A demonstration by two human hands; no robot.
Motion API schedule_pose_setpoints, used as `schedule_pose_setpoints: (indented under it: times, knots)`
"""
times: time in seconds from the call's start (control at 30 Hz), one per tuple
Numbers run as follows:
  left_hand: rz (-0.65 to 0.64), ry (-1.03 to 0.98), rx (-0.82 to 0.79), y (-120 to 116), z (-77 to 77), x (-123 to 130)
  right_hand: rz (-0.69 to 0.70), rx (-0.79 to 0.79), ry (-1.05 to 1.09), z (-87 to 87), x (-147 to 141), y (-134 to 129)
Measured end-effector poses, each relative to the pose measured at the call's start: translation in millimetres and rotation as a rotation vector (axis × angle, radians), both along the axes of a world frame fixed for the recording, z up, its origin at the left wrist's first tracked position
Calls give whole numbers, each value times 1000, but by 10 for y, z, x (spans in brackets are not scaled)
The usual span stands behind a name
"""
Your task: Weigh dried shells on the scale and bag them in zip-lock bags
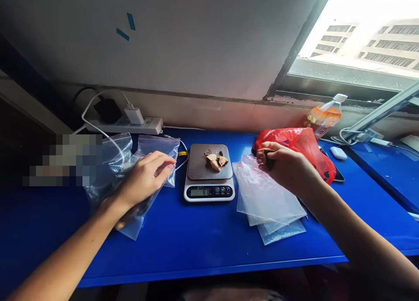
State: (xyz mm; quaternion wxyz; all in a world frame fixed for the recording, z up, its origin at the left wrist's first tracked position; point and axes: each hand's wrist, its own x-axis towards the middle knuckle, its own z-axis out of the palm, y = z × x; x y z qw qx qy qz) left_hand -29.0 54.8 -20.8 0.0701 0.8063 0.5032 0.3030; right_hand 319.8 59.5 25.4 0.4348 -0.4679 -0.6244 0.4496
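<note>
A digital scale (209, 172) stands mid-table with several dried tan pieces (216, 160) on its metal plate. Left of it, my left hand (147, 175) hovers over clear zip bags (139, 213), thumb and fingers bent toward each other; whether anything small is between them is unclear. One of these bags holds brownish pieces. On the right, my right hand (283, 163) grips a dark and tan piece (269, 159) in its fingers, above a fanned stack of flat clear bags (271, 200) and beside a red plastic bag (294, 139).
Behind the left bags lies a power strip (147, 125) with a white charger and cables. An orange-labelled bottle (327, 115) stands at the back right, near a white earbud case (338, 153) and a phone partly under the red bag.
</note>
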Motion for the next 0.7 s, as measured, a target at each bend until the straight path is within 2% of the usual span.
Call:
schedule_pose_setpoints:
  times: [0.1,0.17,0.3,0.47,0.57,0.7]
  knots:
    - [-10,-12,-2,-9,-10,-17,75,-224,271,-37,-187,27]
    - [-13,-16,1,-13,-18,-27,80,-239,299,-76,-306,-14]
    - [-39,9,3,-19,-16,-44,-4,-127,205,-150,-466,-137]
    - [-85,51,-4,-34,-7,-79,-133,106,24,-186,-497,-190]
    - [-108,55,5,-36,-9,-97,-127,172,-26,-150,-502,-184]
    - [-100,39,-13,-37,-3,-94,-53,133,3,-7,-570,-150]
